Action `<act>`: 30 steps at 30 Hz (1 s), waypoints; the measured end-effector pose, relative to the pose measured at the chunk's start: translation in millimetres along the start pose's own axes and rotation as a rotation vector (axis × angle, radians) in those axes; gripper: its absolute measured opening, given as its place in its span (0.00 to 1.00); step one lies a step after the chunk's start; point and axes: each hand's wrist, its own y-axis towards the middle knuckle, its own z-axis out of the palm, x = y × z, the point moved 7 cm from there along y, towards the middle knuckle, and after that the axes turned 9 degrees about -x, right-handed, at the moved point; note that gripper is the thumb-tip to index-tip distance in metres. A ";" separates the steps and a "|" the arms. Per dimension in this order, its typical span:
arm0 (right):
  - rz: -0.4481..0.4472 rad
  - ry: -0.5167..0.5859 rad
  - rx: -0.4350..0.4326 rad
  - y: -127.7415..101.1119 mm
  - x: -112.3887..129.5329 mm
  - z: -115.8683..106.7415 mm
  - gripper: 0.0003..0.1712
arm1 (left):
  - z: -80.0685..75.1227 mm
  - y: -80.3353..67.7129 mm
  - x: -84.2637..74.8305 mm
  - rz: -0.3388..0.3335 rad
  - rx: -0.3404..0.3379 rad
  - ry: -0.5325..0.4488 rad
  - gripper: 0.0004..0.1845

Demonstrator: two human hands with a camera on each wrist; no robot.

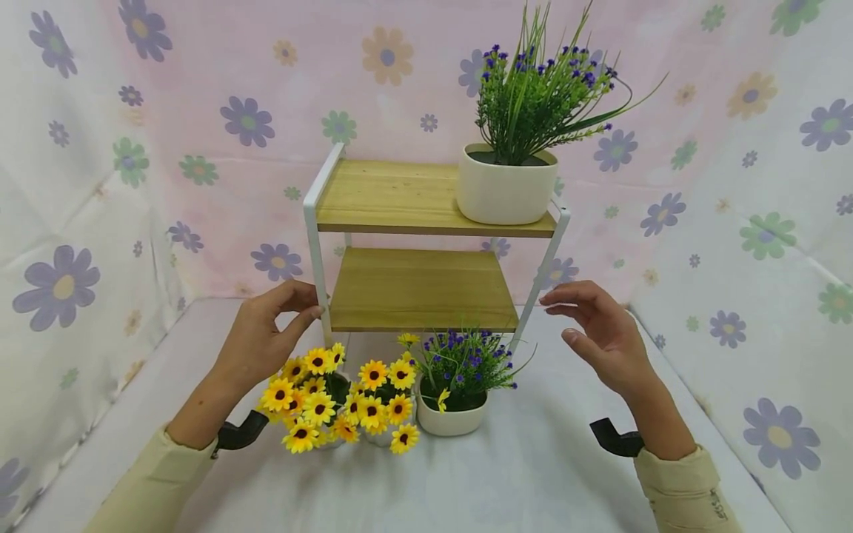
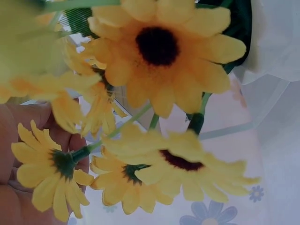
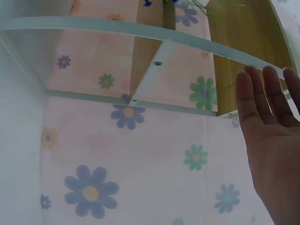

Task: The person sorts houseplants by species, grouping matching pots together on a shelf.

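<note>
A two-tier wooden shelf (image 1: pixel 420 289) with a white metal frame stands in the middle of the head view. My left hand (image 1: pixel 263 333) grips its left front post, thumb in front and fingertips partly hidden behind. In the left wrist view, yellow artificial sunflowers (image 2: pixel 157 47) cover much of that hand. My right hand (image 1: pixel 603 333) is beside the right post (image 1: pixel 536 285), a small gap away, holding nothing; its fingers are loosely bent. The right wrist view has these fingers (image 3: pixel 276 93) near the frame. On the top tier, at the right, sits a white oval pot (image 1: pixel 508 189) of purple flowers and grass.
Before the shelf, potted sunflowers (image 1: pixel 320 407) stand at the left and centre. Next to them is another white pot (image 1: pixel 453 422) with purple flowers. A white cloth (image 1: pixel 506 481) covers the table. Floral-print curtains (image 1: pixel 246 200) surround it at the back and sides.
</note>
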 end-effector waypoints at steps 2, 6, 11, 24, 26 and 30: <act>0.040 -0.019 0.036 -5.1 -5.1 2.0 0.23 | 0.1 0.1 -0.1 0.004 0.000 0.004 0.09; 0.168 -0.068 0.119 -14.5 -17.7 7.0 0.21 | -0.1 -0.1 -0.2 0.007 -0.003 0.012 0.09; 0.297 -0.151 0.277 -26.3 -33.4 18.9 0.20 | 0.0 -0.7 -0.6 0.006 -0.004 0.007 0.09; 0.543 -0.366 0.609 -56.4 -67.5 41.1 0.22 | 0.5 -0.8 -1.6 0.009 -0.010 -0.001 0.10; 0.581 -0.386 0.639 -61.8 -72.1 44.4 0.28 | 0.7 -0.9 -1.7 0.011 -0.010 -0.004 0.10; 0.624 -0.422 0.662 -68.3 -79.9 53.8 0.35 | 0.9 -0.8 -2.3 0.014 -0.009 -0.007 0.10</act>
